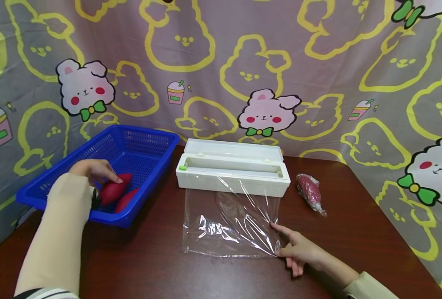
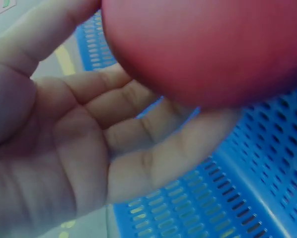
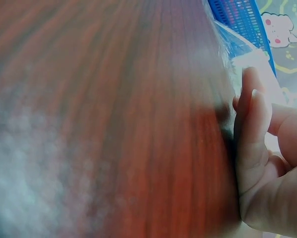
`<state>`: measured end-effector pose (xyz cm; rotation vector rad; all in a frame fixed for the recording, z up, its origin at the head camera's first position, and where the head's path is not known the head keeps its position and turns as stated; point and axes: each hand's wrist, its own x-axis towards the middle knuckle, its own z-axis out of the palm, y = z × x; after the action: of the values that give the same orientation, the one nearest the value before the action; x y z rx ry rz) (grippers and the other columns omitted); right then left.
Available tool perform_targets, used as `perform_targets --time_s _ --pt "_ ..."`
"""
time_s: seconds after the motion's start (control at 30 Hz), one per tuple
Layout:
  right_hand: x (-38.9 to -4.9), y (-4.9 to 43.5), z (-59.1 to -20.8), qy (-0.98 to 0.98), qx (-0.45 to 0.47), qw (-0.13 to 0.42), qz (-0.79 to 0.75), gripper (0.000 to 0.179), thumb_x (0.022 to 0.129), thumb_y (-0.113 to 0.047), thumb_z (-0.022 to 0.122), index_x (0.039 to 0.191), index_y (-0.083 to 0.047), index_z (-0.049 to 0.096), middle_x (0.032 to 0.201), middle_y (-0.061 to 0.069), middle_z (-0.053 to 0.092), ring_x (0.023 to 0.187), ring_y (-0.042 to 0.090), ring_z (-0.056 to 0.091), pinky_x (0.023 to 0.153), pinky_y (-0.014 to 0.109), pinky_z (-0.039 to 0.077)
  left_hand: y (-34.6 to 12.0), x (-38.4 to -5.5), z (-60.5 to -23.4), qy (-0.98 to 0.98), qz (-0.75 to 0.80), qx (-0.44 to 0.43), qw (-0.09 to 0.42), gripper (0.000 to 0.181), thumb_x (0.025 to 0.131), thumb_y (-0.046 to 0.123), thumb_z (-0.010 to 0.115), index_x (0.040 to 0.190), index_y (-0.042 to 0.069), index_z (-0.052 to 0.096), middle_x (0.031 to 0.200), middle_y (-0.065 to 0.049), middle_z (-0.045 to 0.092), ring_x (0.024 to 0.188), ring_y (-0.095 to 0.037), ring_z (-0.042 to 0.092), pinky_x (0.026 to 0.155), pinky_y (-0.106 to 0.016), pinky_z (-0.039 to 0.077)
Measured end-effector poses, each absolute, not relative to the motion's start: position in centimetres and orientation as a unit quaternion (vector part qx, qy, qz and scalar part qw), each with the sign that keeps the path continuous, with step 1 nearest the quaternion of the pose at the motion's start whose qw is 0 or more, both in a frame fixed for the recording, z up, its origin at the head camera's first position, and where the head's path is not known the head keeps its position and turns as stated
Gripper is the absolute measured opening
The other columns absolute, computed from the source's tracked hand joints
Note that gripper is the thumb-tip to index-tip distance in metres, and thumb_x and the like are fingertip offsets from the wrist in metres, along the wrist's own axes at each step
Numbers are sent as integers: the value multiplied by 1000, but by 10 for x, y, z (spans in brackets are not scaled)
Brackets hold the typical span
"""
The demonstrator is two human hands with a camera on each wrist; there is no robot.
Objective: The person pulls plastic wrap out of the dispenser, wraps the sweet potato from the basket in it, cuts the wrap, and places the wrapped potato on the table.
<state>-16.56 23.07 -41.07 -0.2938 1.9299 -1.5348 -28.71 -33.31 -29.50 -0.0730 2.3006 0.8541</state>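
My left hand (image 1: 95, 170) is inside the blue basket (image 1: 146, 162), fingers and thumb around a smooth red sweet potato (image 1: 113, 190). In the left wrist view the sweet potato (image 2: 203, 49) rests against the curled fingers. Another red sweet potato (image 1: 126, 201) lies beside it in the basket. A sheet of clear plastic wrap (image 1: 221, 226) stretches forward from the white dispenser box (image 1: 232, 180). My right hand (image 1: 299, 249) holds its near right corner at the thumb, index finger extended along the right edge. Creases run from that corner back toward the box.
The dispenser's lid (image 1: 234, 149) stands raised at the back, with a green slider (image 1: 182, 167) at the box's left end. A red sweet potato wrapped in plastic (image 1: 310, 191) lies on the brown table (image 1: 340, 224) to the right. A patterned curtain (image 1: 206, 83) hangs behind.
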Motion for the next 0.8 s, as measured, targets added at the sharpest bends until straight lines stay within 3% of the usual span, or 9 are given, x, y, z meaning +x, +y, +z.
perform_targets --time_s 0.17,0.43,0.57,0.8 --pt "-166 231 -412 736 -112 324 -583 79 84 -11 60 143 -7 8 48 5 51 37 15 54 33 26 42 -334 -280 -291 888 348 -27 301 63 84 33 59 120 -14 41 122 -34 39 113 -50 36 71 -44 49" --pt "-167 231 -410 740 -110 321 -580 78 84 -12 61 143 -7 10 48 5 52 37 15 54 33 26 42 -329 -273 -277 890 370 -21 265 72 87 33 55 129 -16 23 126 -36 29 115 -53 29 73 -47 48" --pt "-168 232 -410 740 -108 322 -580 78 84 -13 61 143 -8 10 48 6 52 37 15 54 33 26 42 -322 -268 -272 900 365 -20 236 70 87 35 53 128 -16 26 125 -35 31 115 -54 28 73 -48 48" --pt "-167 232 -411 738 -108 324 -582 78 84 -13 61 143 -8 10 48 5 52 37 15 54 33 26 42 -308 -259 -257 920 350 0 176 68 87 34 53 126 -16 30 119 -35 38 105 -45 41 69 -47 49"
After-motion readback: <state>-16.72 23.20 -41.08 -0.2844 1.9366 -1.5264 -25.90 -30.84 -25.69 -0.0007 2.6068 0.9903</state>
